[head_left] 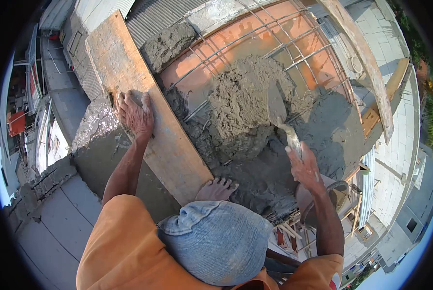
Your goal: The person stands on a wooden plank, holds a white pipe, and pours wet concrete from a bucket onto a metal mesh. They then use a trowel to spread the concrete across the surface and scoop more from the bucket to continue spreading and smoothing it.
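My left hand (134, 113) rests on a long wooden board (163, 125), its thumb on the face and its fingers at the left edge. In my right hand (305, 166) is the handle of a trowel (276, 104), whose blade lies against a heap of wet cement (243, 104). Smoother wet cement (335, 130) spreads to the right of the trowel. Beyond the heap, a grid of metal bars (286, 46) crosses an orange sheet (231, 41). The lower end of the board is beside a bare foot (216, 188).
A bucket (323, 200) stands below my right hand. A long wooden beam (364, 58) slants at the upper right. Rough block edging (42, 186) runs at the left. A corrugated roof (151, 21) lies beyond the board, with buildings far below.
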Motion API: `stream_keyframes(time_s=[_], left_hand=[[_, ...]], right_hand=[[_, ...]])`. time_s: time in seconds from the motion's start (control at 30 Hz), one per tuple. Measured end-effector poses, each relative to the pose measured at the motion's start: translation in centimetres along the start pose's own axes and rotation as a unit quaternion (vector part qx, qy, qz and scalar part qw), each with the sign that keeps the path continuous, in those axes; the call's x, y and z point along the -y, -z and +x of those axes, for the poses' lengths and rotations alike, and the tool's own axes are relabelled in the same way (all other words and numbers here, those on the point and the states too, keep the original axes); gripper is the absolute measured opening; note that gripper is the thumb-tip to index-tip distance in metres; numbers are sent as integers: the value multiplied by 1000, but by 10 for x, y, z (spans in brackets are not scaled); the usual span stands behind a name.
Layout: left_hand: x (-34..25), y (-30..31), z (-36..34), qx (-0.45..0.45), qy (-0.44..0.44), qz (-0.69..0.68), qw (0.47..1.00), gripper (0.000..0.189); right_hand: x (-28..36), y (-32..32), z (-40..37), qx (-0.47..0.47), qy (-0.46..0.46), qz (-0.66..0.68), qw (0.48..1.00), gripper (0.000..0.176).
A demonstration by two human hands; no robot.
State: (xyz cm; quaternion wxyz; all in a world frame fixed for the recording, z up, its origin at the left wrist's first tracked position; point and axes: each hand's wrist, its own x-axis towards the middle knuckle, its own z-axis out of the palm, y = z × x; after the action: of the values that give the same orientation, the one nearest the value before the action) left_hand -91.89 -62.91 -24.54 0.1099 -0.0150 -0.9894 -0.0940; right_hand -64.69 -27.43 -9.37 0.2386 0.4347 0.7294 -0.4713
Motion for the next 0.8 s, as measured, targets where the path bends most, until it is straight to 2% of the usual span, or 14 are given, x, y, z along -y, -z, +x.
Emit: stream_keyframes(time_s=[0.03,0.1,0.13,0.2,0.33,0.4,0.43,0.5,0.53,0.6,0.63,0.7,0.8], left_hand=[[-1,1,1,1,-1,1,1000,65],[-2,1,0,-1,15,-33,999,66],[-1,0,-1,3,17,-28,999,66],[2,-3,2,0,2,-28,1000,67],[-1,-1,1,1,3,0,1000,70],[-2,1,0,7,6,-7,1000,70],[-3,1,1,7,12,-15,1000,70],[1,-1,0,14,8,-25,1000,71],[3,-2,1,15,7,-35,999,72],[4,-3,0,17,9,-44,999,72],[2,-3,0,12,13,-51,999,73],[3,-3,0,27,14,-53,998,73],[5,-7,0,12,2,-31,999,73]], right_hand=[[-33,-7,2,1,-1,1,1000,31],[-118,-42,10,-15,192,-115,974,32],[-110,-51,3,-8,191,-115,975,32],[-91,-85,-13,13,63,18,998,31],[-75,-118,-19,27,73,-11,997,31],[-61,-120,-23,21,123,-101,987,32],[-60,-118,-24,19,120,-97,988,32],[-68,-109,-29,30,144,-194,970,33],[-72,-104,-32,28,139,-193,971,33],[-85,-93,-45,36,103,-339,934,35],[-92,-91,-51,33,94,-337,936,35],[-105,-88,-63,4,91,-433,897,38],[-112,-76,-78,13,47,-425,904,43]])
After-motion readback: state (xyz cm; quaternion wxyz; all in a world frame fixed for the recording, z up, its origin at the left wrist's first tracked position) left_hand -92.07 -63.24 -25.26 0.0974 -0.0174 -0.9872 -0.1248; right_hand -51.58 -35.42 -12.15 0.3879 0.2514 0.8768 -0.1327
